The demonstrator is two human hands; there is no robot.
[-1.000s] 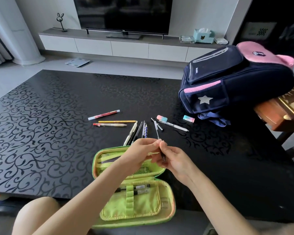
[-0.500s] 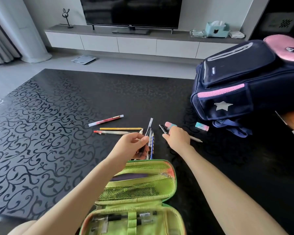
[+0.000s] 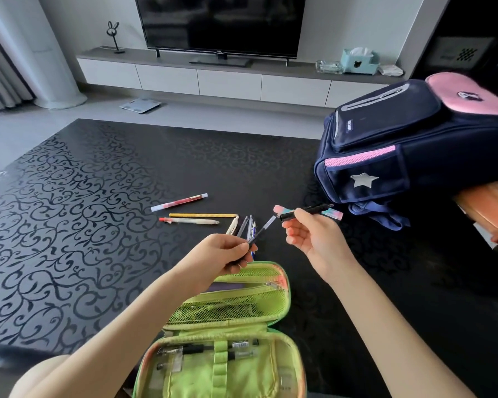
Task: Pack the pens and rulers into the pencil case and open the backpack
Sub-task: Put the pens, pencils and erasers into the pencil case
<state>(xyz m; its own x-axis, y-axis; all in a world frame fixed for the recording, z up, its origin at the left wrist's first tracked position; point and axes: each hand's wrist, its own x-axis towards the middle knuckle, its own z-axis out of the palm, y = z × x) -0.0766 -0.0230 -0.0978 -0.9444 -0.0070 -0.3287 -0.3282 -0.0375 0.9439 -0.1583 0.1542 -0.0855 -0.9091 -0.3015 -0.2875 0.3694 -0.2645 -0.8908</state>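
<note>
Two pens (image 3: 308, 211) gripped, backpack (image 3: 385, 156) label (apparently unreadable)

Both forearms bare, reaching forward from the lower edge, with the wrists near each other but apart. Left grip (image 3: 227, 252): fingers curled, thumb and fingertips pinching a thin pen (image 3: 261, 231) that points up and right. Right grip (image 3: 309, 235): raised slightly higher, palm turned inward, thumb and forefinger pinching a black pen barrel (image 3: 306, 211), other fingers loosely bent.
</note>
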